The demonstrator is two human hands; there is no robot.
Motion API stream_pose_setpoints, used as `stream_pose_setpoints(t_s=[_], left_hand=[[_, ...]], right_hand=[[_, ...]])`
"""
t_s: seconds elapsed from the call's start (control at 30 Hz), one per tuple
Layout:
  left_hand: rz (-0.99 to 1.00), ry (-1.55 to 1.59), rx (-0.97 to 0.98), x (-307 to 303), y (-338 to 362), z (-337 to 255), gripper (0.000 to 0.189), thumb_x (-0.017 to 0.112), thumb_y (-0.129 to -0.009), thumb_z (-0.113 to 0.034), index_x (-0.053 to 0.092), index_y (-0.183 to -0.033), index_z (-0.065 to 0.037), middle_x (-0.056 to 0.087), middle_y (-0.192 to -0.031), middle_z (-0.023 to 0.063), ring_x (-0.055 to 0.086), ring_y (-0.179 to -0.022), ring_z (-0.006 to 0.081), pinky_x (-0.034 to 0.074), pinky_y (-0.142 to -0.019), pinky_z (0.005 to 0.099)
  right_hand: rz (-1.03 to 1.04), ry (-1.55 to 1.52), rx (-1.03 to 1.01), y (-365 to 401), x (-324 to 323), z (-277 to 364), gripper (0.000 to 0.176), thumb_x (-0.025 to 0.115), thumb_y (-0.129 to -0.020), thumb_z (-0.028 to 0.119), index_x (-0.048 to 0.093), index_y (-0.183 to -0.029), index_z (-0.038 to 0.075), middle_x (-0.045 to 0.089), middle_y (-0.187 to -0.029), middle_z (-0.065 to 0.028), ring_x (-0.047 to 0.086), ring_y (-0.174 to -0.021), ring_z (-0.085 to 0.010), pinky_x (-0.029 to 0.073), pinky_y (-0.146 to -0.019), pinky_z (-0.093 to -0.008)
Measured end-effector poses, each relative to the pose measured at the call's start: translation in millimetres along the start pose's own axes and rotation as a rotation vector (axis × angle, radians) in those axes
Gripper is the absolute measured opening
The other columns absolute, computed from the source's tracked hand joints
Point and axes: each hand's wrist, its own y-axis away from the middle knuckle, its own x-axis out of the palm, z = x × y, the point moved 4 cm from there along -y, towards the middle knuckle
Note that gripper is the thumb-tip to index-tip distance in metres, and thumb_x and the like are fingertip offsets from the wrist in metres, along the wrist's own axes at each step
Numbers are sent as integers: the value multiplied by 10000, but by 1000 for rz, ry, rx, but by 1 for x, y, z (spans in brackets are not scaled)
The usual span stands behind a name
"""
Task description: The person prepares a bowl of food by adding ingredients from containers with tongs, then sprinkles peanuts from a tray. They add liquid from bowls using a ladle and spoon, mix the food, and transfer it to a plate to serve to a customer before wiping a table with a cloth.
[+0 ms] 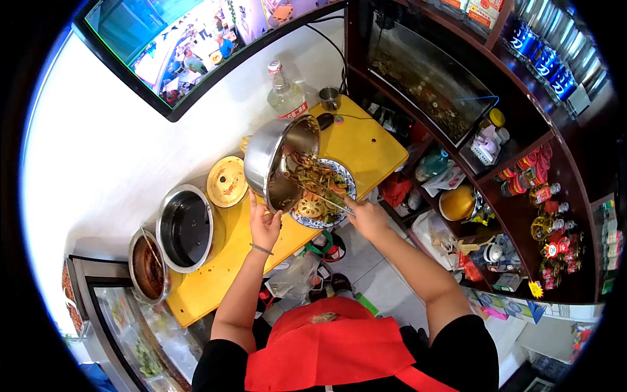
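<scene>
A large steel mixing bowl [261,153] is tipped on its side over a blue-and-white plate [349,178]. My left hand [264,222] grips the bowl's lower rim, thumb and fingers around the edge. Mixed cooked food [317,176] spills from its mouth onto the plate, with a lotus root slice [310,208] showing near the front. In my right hand [369,219] is a long thin utensil [330,201], closed in the fingers and reaching into the food. Its far end is buried, so I cannot tell its kind.
The yellow table [356,140] also bears a yellow enamel lid [226,181], a pot of dark liquid [185,228], a brown-stained pot [149,266], a glass jug [286,95] and a metal cup [330,98]. Shelves with jars [548,228] stand right; a screen [196,46] hangs above.
</scene>
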Motion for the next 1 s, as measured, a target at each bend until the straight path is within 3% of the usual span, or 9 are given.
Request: stream_pose_setpoints(t_s=[0.23,0.3,0.33,0.53,0.6,0.67,0.73,0.83,1.0], left_hand=[[-22,-74,53,-4,8,3,238,555,-744,110,350,-812,12,89,-1415,207,626,-769,162,504,-556,223],[46,-336,87,-3,7,-10,246,579,-729,99,368,-802,-4,142,-1398,236,621,-693,115,466,-495,210],[-1,-412,214,-3,7,-11,253,599,-714,90,383,-791,-18,188,-1381,245,599,-625,75,439,-471,205],[26,-177,108,1,2,2,202,569,-746,98,405,-826,12,89,-1417,209,621,-714,134,485,-539,221],[13,-158,112,2,1,3,193,564,-751,99,411,-837,17,73,-1423,196,624,-732,148,493,-554,225],[-56,-196,165,1,0,2,192,613,-717,68,442,-773,1,132,-1399,250,531,-521,89,422,-452,214],[-70,-188,160,2,3,-3,193,614,-715,68,443,-770,-2,133,-1398,252,524,-512,91,420,-453,213],[-82,-164,157,2,7,-15,194,618,-711,66,447,-764,-8,139,-1395,256,509,-494,96,416,-456,211],[-74,-193,170,-7,7,-26,195,627,-707,57,452,-760,-11,156,-1391,256,486,-478,98,413,-459,210]], right_hand=[[-160,7,-94,-7,-21,2,525,620,-751,276,445,-1230,150,598,-748,-140,602,-594,-284,499,-531,-381],[-258,72,-64,-22,-26,7,539,622,-748,279,439,-1238,152,595,-736,-131,603,-592,-278,496,-507,-363],[-229,102,-70,-28,-21,5,534,614,-751,278,439,-1238,147,588,-730,-129,602,-582,-273,493,-485,-352],[-14,150,-32,1,-6,-20,512,590,-768,278,433,-1245,177,599,-785,-122,606,-647,-278,495,-540,-388],[-75,46,-50,10,-11,-25,515,612,-750,267,451,-1228,159,591,-757,-133,597,-652,-293,483,-553,-397],[-136,-60,-63,12,-16,-22,518,634,-733,257,469,-1210,141,584,-730,-145,589,-657,-309,472,-566,-405],[-150,-262,5,7,-14,-9,538,645,-727,266,464,-1212,117,585,-744,-150,579,-643,-320,461,-565,-403],[-92,-173,6,0,16,-5,544,594,-774,322,409,-1267,189,597,-825,-142,586,-724,-335,473,-601,-423],[-96,-125,29,28,23,-32,532,598,-772,288,411,-1265,213,594,-859,-137,591,-709,-317,477,-609,-414]])
